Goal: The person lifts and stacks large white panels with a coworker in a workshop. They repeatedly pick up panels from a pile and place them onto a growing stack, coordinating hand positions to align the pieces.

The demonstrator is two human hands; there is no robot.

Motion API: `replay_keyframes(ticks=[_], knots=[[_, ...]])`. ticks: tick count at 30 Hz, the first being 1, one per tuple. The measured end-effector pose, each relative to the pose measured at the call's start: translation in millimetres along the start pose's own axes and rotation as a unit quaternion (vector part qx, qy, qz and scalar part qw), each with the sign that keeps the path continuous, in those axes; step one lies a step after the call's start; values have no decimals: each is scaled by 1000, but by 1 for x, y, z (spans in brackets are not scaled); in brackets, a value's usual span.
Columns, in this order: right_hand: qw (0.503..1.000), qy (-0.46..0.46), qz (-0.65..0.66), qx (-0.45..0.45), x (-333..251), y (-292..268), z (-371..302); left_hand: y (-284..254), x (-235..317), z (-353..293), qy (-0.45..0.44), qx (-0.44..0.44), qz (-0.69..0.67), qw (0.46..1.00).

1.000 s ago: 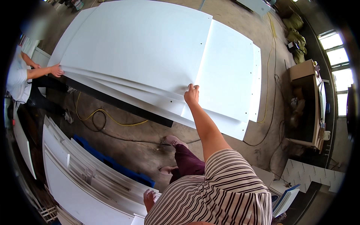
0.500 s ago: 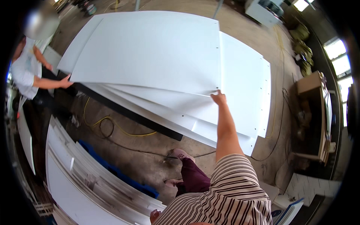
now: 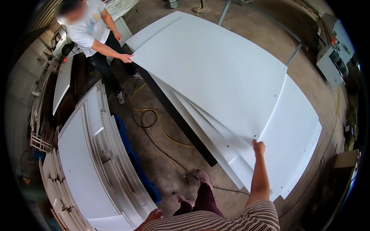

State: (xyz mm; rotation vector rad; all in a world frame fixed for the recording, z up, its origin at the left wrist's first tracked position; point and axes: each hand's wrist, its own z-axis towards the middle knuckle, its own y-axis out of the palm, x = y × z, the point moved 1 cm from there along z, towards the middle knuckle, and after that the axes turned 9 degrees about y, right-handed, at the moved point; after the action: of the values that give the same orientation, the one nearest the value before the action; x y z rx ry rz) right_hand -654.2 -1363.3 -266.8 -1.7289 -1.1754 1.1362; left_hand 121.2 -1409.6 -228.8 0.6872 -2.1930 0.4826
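Right hand (image 3: 259,147): I read it as closed on the near right corner of the top board (image 3: 208,69), fingers folded at the edge, thumb side up; can't see the underside of the grip. Left hand (image 3: 155,214) is low in my view, beside the near end of the panel stack (image 3: 88,165); fingers partly hidden, so I can't tell whether it's open or closed, or touching.

Top board is mid-scene: large, flat, white, small dark holes along its right edge. A co-worker's hand (image 3: 126,57) is on its left corner. It lies skewed over more lower boards (image 3: 295,127), also white, showing to the right and fanned out along the near side. Black beam (image 3: 179,121) below them on the near side, yellow cord (image 3: 169,138) on the floor (image 3: 173,158) just left of it.
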Motion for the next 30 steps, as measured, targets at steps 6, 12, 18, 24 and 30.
replay_keyframes(ticks=[6, 12, 18, 24, 30], knots=[[920, -17, 218, -325, -52, 47, -111, 26, 129, 48, -129, 73, -116, 982], [761, 93, 418, -487, -96, 97, -164, 31, 125, 37, -141, 84, -145, 976], [672, 89, 562, -474, -123, 67, -244, 47, 140, 34, -118, 74, -295, 945], [631, 77, 473, -610, -124, -2, -332, 83, 271, 123, 98, 110, -357, 922], [561, 139, 339, -743, -73, -6, -395, 74, 311, 142, 163, 168, -464, 854]])
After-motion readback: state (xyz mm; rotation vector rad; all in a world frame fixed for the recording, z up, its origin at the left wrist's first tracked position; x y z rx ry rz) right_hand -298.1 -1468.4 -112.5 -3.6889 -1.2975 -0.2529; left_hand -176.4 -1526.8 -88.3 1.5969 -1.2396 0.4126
